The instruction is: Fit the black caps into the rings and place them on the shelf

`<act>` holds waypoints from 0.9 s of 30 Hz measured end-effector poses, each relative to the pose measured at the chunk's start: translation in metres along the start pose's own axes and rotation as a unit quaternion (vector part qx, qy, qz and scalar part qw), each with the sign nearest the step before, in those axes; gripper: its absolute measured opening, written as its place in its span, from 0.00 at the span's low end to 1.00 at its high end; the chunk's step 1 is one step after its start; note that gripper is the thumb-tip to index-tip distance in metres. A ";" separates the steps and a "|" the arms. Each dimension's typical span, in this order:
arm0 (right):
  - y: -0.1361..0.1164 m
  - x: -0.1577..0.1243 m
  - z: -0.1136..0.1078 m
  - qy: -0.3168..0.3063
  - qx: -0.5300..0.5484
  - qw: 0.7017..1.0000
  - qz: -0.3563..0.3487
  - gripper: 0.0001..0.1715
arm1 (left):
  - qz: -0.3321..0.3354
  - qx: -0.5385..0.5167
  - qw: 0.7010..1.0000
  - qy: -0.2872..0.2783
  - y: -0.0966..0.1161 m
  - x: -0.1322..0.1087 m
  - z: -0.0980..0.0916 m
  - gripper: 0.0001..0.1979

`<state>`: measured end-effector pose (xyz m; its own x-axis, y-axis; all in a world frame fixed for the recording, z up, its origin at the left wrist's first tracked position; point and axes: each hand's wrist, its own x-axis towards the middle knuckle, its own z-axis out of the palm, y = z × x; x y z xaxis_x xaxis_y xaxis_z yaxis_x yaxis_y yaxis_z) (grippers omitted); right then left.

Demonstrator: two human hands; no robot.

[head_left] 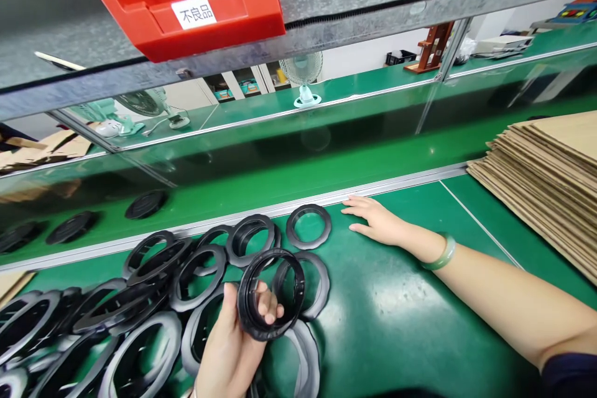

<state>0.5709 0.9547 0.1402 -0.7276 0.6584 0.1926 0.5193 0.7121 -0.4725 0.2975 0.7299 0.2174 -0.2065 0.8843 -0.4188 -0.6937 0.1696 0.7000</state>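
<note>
My left hand grips a black plastic ring, tilted up off the green table, with fingers poking through its hole. Under and left of it lies a heap of several black rings. One separate black ring lies flat near the table's far rail. My right hand rests flat on the green mat just right of that ring, fingers stretched out and empty. A green bangle sits on that wrist.
A stack of brown cardboard sheets fills the right side. A metal rail borders a green conveyor belt carrying black discs. A red bin hangs overhead. Small fans stand beyond.
</note>
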 end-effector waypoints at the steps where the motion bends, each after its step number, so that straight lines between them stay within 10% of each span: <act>1: 0.000 0.000 0.000 0.000 0.000 1.000 0.000 0.26 | 0.007 0.013 1.000 -0.002 0.000 -0.001 0.001 0.22; 8: 0.002 0.000 0.002 0.008 0.012 1.000 -0.004 0.26 | 0.071 0.183 0.979 -0.053 -0.007 -0.008 0.004 0.40; 12: 0.003 0.000 0.003 0.011 0.014 1.000 -0.006 0.26 | 0.096 0.238 0.965 -0.051 -0.011 -0.005 -0.004 0.28; 27: 0.004 0.000 0.003 0.013 0.020 1.000 -0.006 0.26 | 0.001 -0.084 0.996 -0.019 -0.003 0.003 0.000 0.15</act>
<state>0.5718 0.9564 0.1356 -0.7216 0.6565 0.2197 0.4927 0.7100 -0.5032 0.2985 0.7321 0.2138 -0.1830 0.9011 -0.3931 -0.8000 0.0959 0.5923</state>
